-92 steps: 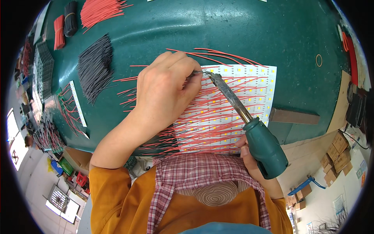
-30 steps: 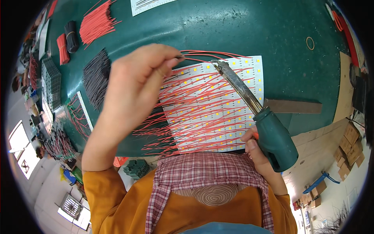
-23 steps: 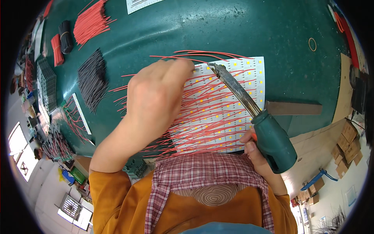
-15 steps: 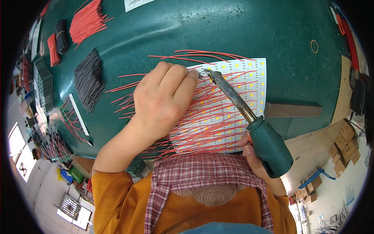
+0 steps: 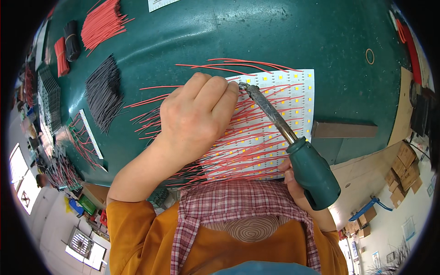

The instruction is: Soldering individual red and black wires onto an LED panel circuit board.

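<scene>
A white LED circuit board (image 5: 310, 91) with rows of yellow chips lies on the green table, many red wires (image 5: 270, 123) attached across it. My left hand (image 5: 195, 114) rests over the board's left side, thumb and finger pinched at the upper edge on a thin wire mostly hidden by the hand. My right hand (image 5: 297, 185) is wrapped round the green handle of a soldering iron (image 5: 315, 172), which covers some of its fingers. The iron slants up and left, and its dark tip meets the board beside my left fingertips.
Loose red wires (image 5: 103, 25) and black wires (image 5: 104, 94) lie in piles at the left, near tied bundles (image 5: 71, 41). A narrow strip board (image 5: 91, 134) with wires is nearer. A brown bar (image 5: 344, 129) sits right of the board; a rubber band (image 5: 370, 56) lies beyond.
My left hand has shifted slightly right, bringing its fingertips closer to the iron's tip. The iron's handle has moved a little left, with its tip slightly lower.
</scene>
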Available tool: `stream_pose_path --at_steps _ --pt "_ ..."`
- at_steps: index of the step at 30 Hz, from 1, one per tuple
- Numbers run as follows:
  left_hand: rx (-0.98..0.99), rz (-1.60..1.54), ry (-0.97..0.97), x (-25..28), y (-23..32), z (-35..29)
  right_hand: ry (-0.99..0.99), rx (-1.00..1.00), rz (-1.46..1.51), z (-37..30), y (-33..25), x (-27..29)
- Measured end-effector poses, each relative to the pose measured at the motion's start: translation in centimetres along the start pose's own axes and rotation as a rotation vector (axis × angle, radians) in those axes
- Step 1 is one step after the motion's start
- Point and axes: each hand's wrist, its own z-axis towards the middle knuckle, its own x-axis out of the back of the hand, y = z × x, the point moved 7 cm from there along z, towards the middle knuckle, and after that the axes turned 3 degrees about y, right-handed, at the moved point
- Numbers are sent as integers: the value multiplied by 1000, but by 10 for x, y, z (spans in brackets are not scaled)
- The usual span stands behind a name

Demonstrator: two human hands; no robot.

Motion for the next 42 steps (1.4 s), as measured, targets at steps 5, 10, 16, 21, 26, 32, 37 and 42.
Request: stream_pose_path --at_steps 5,10,16,21,26,32,37,42 --pt "-1 -8 -6 0 1 2 43 113 -30 4 -16 6" --pt "-1 0 -4 -1 -1 0 -14 50 91 2 -25 14" --pt "13 14 -32 -2 1 2 69 106 43 1 -7 14" --pt "-44 -77 83 11 -14 4 72 -15 155 0 0 18" --pt "-21 -190 23 -4 1 13 90 -172 345 -4 12 17" --pt "-3 -134 52 -8 6 15 49 -44 69 -10 17 13" --pt "-51 -107 81 -10 10 17 66 93 24 -7 7 16" --pt "-73 -56 52 -10 14 19 48 16 65 -9 12 14"
